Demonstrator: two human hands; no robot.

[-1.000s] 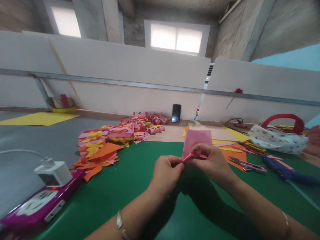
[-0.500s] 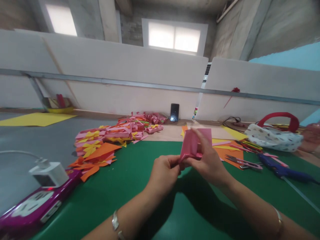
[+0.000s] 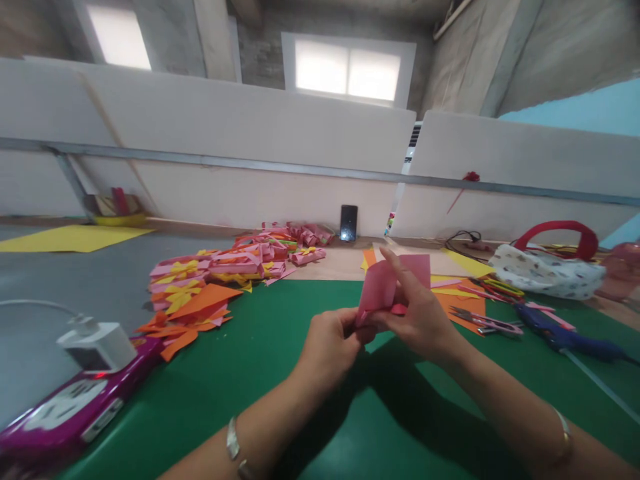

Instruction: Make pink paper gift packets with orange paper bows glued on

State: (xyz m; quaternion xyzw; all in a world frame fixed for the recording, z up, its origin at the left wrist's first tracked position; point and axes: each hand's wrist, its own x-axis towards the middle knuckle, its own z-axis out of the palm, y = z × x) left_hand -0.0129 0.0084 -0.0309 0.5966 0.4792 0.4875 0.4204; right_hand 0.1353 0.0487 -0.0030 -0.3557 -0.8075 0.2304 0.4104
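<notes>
Head cam: left hand [image 3: 330,343] & right hand [image 3: 420,320] both pinch pink paper [image 3: 383,287] at frame centre, above green mat [image 3: 240,373]. Scissors [image 3: 483,322] centre-right, paper pile [image 3: 220,273] centre-left.

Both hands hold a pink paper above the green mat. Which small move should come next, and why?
Probably press the fold flat. The left hand pinches the lower corner of the pink paper, and the right hand lays a finger along it; the paper stands only half bent, above the green mat.
</notes>
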